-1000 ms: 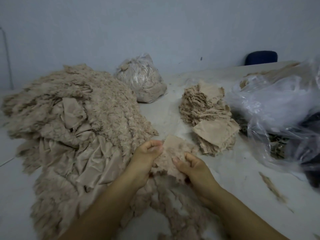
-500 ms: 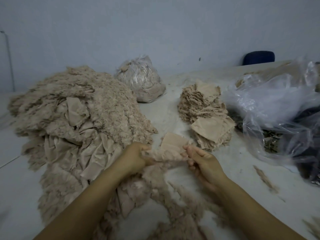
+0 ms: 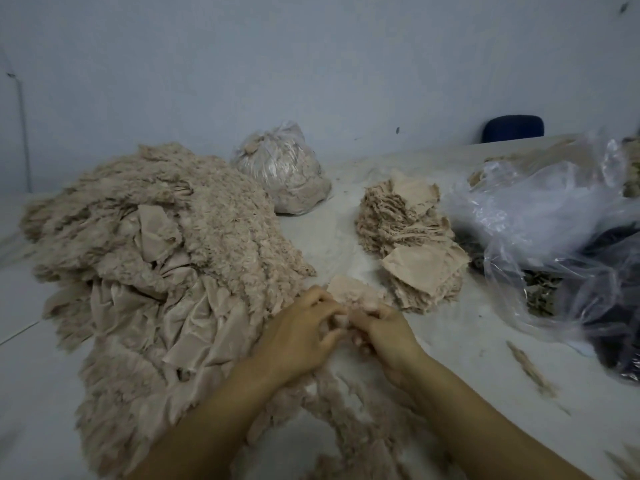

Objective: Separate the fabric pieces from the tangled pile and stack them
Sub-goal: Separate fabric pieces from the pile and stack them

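Observation:
A big tangled pile of beige fleecy fabric [image 3: 145, 265] covers the left of the table. A stack of separated beige pieces [image 3: 412, 237] stands at centre right. Just in front of that stack, my left hand [image 3: 301, 337] and my right hand [image 3: 384, 330] meet, both pinching a small beige fabric piece [image 3: 349, 292] between fingertips. The piece's near part is hidden by my fingers. Fluffy strands of the pile [image 3: 349, 407] trail under my wrists.
A tied clear bag of beige scraps [image 3: 280, 171] sits at the back. Loose clear plastic bags [image 3: 540, 216] with dark contents [image 3: 616, 306] fill the right side. A blue chair back [image 3: 512, 128] shows behind the table. Lint strips [image 3: 530, 368] lie on the white table [image 3: 450, 351].
My hands have come together from a spread hold; the small piece, earlier stretched between them, is now bunched at my fingertips and lower toward the table.

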Demonstrator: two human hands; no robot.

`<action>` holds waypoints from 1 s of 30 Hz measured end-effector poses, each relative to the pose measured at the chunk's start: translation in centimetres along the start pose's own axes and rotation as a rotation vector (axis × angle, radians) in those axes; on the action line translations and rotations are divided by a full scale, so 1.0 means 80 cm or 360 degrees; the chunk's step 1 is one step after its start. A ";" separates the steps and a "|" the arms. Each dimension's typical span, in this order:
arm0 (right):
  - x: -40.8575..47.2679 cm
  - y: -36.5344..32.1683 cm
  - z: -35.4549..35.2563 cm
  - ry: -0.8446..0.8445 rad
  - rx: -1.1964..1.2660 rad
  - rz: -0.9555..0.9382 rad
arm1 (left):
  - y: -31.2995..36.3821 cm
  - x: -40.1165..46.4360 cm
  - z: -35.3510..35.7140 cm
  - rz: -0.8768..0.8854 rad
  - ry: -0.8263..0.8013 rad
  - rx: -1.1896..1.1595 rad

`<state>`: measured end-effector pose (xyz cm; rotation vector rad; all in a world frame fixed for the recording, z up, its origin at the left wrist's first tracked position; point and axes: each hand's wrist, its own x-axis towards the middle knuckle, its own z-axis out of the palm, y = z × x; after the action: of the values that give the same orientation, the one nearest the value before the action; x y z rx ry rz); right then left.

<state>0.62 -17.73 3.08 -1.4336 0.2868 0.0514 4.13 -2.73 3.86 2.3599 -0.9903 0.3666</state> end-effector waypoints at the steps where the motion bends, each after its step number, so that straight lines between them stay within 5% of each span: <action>1: 0.001 0.001 0.003 0.0078 0.0008 -0.0086 | -0.003 -0.004 0.000 -0.0053 0.0009 -0.0141; 5: -0.003 -0.002 0.002 -0.0364 0.0449 -0.0038 | -0.016 0.007 -0.024 -0.0756 0.0463 -0.0979; 8: -0.005 -0.004 0.004 -0.0610 0.0622 0.0017 | -0.015 0.021 -0.030 -0.0942 -0.0053 -0.1328; 10: -0.004 -0.004 0.005 -0.0529 0.0618 -0.0032 | -0.007 0.018 -0.023 -0.1013 -0.0288 -0.1504; 15: -0.007 0.009 0.007 -0.0380 0.0185 -0.0099 | 0.003 0.013 0.004 -0.1014 0.0024 -0.1408; 21: 0.000 0.019 -0.003 0.0190 0.0032 -0.0319 | 0.008 0.015 -0.008 -0.1282 -0.0128 -0.1802; 26: -0.007 0.018 -0.006 -0.0044 -0.0093 -0.0140 | 0.009 0.009 -0.006 -0.1100 -0.0556 -0.1653; 30: -0.009 0.014 0.002 -0.0052 0.0020 -0.0144 | 0.019 0.015 0.015 -0.1025 -0.0149 -0.1418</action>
<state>-0.27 -17.33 2.21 -1.4306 0.1949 -0.0010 3.88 -4.97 3.99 1.7172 -0.2637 -0.3730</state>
